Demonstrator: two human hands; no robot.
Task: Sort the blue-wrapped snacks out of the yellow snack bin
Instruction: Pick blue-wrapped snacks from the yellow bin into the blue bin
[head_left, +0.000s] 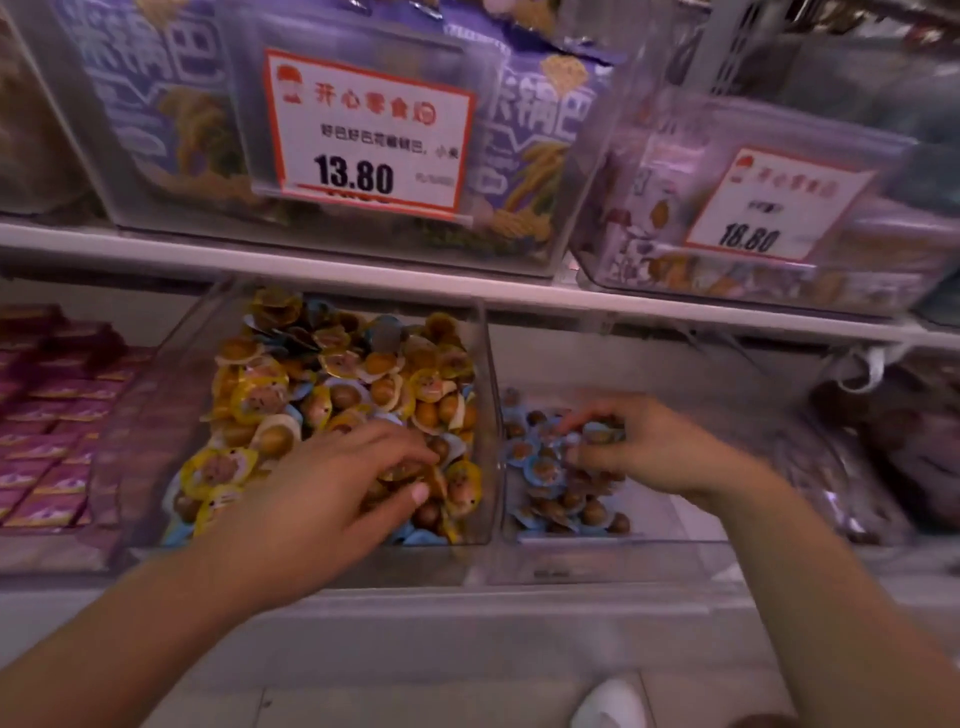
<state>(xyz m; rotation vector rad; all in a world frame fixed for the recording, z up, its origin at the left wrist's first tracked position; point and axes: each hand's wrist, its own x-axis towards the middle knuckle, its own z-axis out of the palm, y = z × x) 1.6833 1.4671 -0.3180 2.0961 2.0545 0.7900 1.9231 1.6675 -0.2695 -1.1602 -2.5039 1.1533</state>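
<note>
Shop shelving (363, 291) is stocked with clear bins. Yellow snacks in the yellow snack bin (332, 322) are dug into by the curled left hand (332, 483); blue-wrapped snacks (545, 467) are pinched by the right hand (639, 447) over the neighbouring bin (571, 540).

A white shelf board (363, 280) runs across the view. On it stands a clear plastic bin of purple snack bags (171, 119), printed with yellowish curled snacks, and fixed to its front is a white price card with an orange border (369, 132) reading 13.80. To its right, a second clear plastic bin of pale purple packets (649, 228) carries a similar orange-edged price card (774, 205) reading 18.80. Below the shelf board, at far left, magenta rectangular packets (52, 441) lie in rows. At far right sits a blurred heap of dark brownish packets (893, 441). At the bottom edge, the toe of a white shoe (610, 704) shows on the pale floor (415, 701).
</note>
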